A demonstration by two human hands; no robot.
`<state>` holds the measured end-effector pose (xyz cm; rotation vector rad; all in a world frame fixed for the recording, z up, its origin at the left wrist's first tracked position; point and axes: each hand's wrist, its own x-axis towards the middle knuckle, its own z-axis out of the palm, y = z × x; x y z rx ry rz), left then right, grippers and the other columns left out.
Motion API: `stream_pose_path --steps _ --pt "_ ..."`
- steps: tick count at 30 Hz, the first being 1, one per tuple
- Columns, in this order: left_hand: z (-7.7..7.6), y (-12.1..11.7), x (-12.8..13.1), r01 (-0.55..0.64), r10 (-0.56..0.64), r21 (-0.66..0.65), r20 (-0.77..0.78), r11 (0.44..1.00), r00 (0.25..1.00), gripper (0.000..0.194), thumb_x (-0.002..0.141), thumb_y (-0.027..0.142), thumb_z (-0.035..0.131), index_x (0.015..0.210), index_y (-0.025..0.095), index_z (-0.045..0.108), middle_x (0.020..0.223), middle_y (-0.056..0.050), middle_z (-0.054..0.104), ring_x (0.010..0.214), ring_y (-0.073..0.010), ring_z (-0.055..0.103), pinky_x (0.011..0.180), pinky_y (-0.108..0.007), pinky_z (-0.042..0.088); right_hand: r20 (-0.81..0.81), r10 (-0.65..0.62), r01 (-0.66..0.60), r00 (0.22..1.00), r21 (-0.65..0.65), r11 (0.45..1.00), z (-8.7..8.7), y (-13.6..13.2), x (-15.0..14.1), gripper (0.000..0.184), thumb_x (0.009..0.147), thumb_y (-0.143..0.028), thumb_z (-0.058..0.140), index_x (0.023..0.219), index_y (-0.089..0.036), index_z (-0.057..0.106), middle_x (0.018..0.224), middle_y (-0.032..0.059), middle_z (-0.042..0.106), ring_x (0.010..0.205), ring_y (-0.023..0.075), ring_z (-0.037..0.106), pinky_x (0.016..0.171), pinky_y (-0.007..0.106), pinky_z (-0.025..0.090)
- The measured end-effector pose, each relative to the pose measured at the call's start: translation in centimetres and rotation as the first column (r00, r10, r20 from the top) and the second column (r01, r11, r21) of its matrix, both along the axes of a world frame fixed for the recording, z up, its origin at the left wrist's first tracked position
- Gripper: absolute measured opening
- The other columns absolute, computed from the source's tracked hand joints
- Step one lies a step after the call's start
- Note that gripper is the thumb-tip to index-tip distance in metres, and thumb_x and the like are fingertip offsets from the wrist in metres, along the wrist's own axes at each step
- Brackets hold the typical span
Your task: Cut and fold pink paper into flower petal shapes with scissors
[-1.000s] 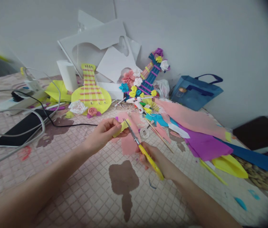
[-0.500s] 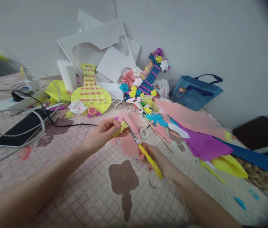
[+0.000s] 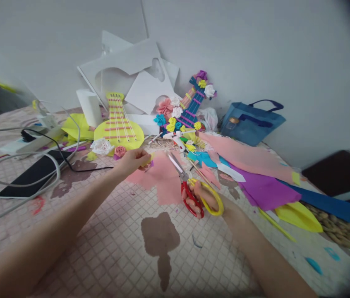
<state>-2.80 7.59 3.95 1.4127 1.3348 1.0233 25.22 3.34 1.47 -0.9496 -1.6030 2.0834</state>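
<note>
My left hand (image 3: pixel 133 160) is closed around a small yellow paper scrap (image 3: pixel 147 164) just above a pink paper sheet (image 3: pixel 162 178) lying on the checked mat. My right hand (image 3: pixel 212 200) grips scissors (image 3: pixel 193 188) with one red and one yellow handle loop; the blades point up and left over the pink sheet and are slightly apart. The two hands are about a hand's width apart.
A yellow paper guitar (image 3: pixel 118 124) and a blue flower-covered guitar (image 3: pixel 187 109) lean by white cut boards (image 3: pixel 131 70) at the wall. A glue gun (image 3: pixel 176 138), blue bag (image 3: pixel 249 120), coloured paper sheets (image 3: pixel 262 186) lie right; cables (image 3: pixel 22 165) and a dark tablet (image 3: pixel 35 171) left.
My left hand drew the yellow scrap away from the blades, leftward and down toward the mat. My right hand turned the scissors flat, so both handle loops now show. The view shifted slightly.
</note>
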Motion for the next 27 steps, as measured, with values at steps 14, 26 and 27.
stream_pose_path --steps 14,26,27 --pt "1.0 6.3 9.5 0.261 0.032 0.308 -0.7 0.915 0.714 0.027 0.073 0.009 0.055 0.099 0.012 0.06 0.114 -0.015 0.059 0.115 -0.0302 0.046 0.094 -0.043 0.035 -0.133 -0.187 0.189 0.973 0.004 0.982 1.5 2.1 2.2 0.062 0.073 -0.076 0.04 0.084 -0.017 0.055 0.056 -0.0035 0.047 0.039 0.0093 0.045 0.035 0.024 0.046" --pt "-1.9 4.0 8.7 0.569 -0.276 0.234 -0.693 0.788 0.666 0.012 0.065 0.01 0.055 0.068 0.016 0.065 0.077 -0.004 0.066 0.079 -0.0168 0.059 0.077 -0.027 0.043 -0.137 -0.197 0.204 0.971 0.042 0.978 1.9 1.8 1.9 0.06 0.075 -0.075 0.04 0.085 -0.017 0.052 0.055 -0.0033 0.048 0.038 0.0102 0.045 0.035 0.025 0.044" --pt "-2.0 3.9 8.8 0.54 -0.262 0.243 -0.672 0.806 0.693 0.011 0.065 0.009 0.055 0.067 0.015 0.064 0.075 -0.004 0.066 0.076 -0.0165 0.059 0.075 -0.027 0.044 -0.136 -0.203 0.212 0.97 0.053 0.976 2.1 1.7 1.9 0.06 0.075 -0.075 0.039 0.085 -0.017 0.052 0.054 -0.0035 0.047 0.038 0.0103 0.045 0.035 0.024 0.043"
